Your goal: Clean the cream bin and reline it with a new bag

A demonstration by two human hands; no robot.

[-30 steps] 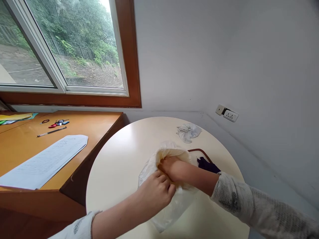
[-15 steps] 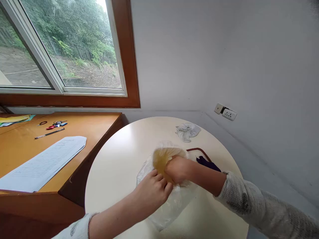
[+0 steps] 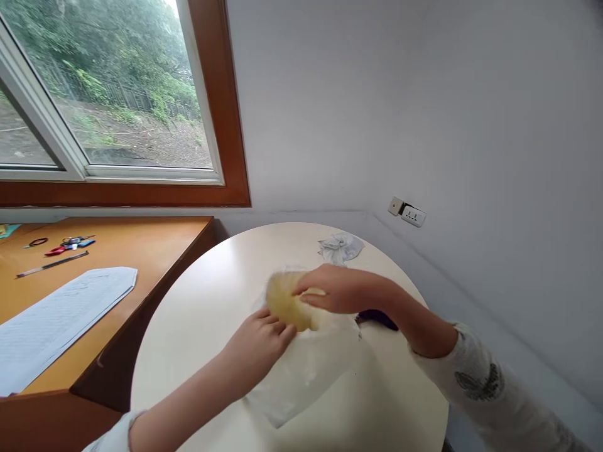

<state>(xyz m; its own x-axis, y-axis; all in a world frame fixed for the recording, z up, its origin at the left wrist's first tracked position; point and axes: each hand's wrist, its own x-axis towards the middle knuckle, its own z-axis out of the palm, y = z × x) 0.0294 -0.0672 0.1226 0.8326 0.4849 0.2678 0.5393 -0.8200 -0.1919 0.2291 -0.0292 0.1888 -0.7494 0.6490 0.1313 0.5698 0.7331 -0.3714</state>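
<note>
around the middle of the round table point(image 3: 198, 320), a translucent plastic bag point(image 3: 306, 370) was open, its mouth showing a blurred yellow patch point(image 3: 281, 295); whether that was lining or contents could not be told. the left hand point(image 3: 268, 339) had its fingers curled tightly over the bag's rim, holding it. above the table, at the bag's mouth, the right hand point(image 3: 339, 289) kept a narrow gap between thumb and fingers; whether it gripped anything was unclear. on the desk point(image 3: 151, 242) left of the table, paper sheets point(image 3: 66, 320), cut off by the frame, carried writing too small to read. a dark purple thing point(image 3: 379, 319) on the table's right side was mostly hidden by the right arm.
</note>
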